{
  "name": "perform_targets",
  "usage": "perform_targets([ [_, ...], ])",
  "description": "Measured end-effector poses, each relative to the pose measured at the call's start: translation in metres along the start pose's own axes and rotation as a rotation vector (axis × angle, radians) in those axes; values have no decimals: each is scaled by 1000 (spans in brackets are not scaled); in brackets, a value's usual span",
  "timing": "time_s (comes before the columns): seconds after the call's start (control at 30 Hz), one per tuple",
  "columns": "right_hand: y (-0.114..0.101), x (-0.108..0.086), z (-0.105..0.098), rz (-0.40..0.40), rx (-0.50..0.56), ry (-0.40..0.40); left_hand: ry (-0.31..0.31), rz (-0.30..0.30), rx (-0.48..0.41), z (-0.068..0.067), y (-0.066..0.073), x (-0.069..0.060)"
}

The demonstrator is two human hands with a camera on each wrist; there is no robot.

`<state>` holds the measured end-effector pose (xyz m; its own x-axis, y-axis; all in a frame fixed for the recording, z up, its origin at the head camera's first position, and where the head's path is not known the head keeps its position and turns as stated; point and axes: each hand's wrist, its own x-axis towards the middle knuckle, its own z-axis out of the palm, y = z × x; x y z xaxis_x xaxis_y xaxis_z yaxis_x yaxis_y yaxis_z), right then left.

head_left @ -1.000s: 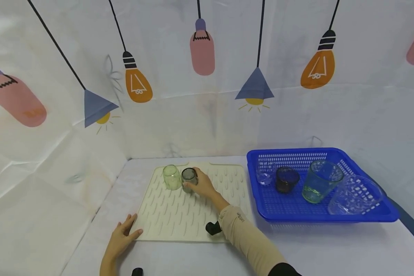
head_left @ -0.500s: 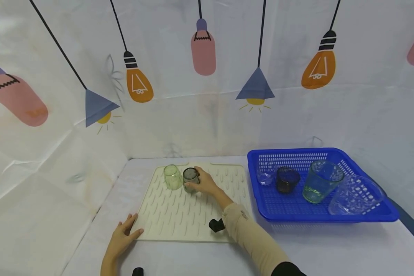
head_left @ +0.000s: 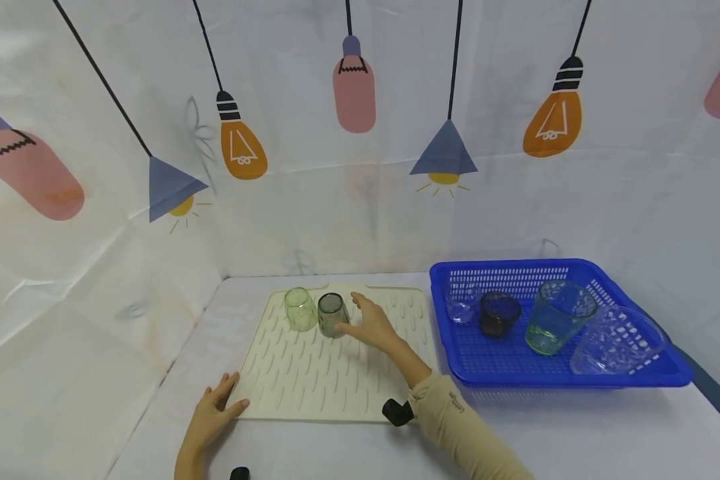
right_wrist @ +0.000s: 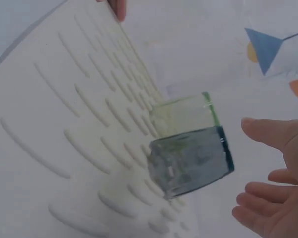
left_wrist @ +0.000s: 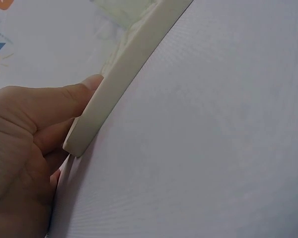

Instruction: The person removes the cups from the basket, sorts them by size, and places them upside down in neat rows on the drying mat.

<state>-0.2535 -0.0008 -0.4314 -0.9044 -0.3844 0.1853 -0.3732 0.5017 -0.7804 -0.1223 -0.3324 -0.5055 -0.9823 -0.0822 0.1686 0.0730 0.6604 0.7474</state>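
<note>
A dark grey glass [head_left: 333,315] stands upright on the cream ridged mat [head_left: 300,380]. Just left of it is a pale green glass [head_left: 300,310], also upright. My right hand [head_left: 375,327] is spread beside the grey glass, thumb and fingers apart; in the right wrist view a gap shows between this hand [right_wrist: 273,168] and the grey glass [right_wrist: 191,161]. At the mat's front left corner rests my left hand [head_left: 210,413]. In the left wrist view its thumb [left_wrist: 64,101] touches the mat's edge [left_wrist: 114,84], fingers lying along the other side of the corner.
To the right of the mat stands a blue plastic basket [head_left: 480,373]. Inside are a small clear glass [head_left: 461,308], a dark glass [head_left: 498,317], a large greenish glass [head_left: 555,323] and a clear glass bowl [head_left: 615,343]. A printed white curtain [head_left: 312,220] hangs behind the table.
My right hand has let go of the grey glass and drawn back to the right, its fingers spreading. The grey glass stays on the mat. My left hand has not moved.
</note>
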Motion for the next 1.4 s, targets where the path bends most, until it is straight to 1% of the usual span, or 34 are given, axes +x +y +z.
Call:
perform_targets([
  [0.1, -9, -13, -16, -25, 1, 25, -2, 4, 11, 1, 2, 0],
  [0.23, -13, -27, -37, -78, 59, 48, -3, 7, 12, 0, 1, -1],
  [0.33, -10, -36, -50, -110, 125, 60, -3, 4, 22, -1, -1, -1],
  [0.5, -1, -51, -73, -141, 210, 127, -6, -5, 28, 0, -1, 0],
  [0.6, 4, -60, -85, -161, 227, 164, -4, -1, 9, 1, -1, 0],
  [0.7, 8, -67, -97, -162, 201, 197, 0, 2, 7, 1, -2, 0],
  [0.87, 19, -74, -116, -139, 150, 251, 7, 8, 11, 1, -2, 0],
  [0.97, 30, -76, -127, -130, 122, 275, 4, 12, 0, 0, -1, 0],
  [1.03, 37, -78, -135, -116, 98, 288, 1, 11, 8, 0, 0, 0],
  [1.13, 47, -81, -147, -71, 51, 296, -13, -7, 24, -1, 2, 0],
  [1.27, 59, -86, -163, 10, -10, 297, -26, -30, 44, -1, 3, 0],
  [1.4, 69, -89, -179, 68, -54, 296, -21, -32, 50, -1, 3, 1],
])
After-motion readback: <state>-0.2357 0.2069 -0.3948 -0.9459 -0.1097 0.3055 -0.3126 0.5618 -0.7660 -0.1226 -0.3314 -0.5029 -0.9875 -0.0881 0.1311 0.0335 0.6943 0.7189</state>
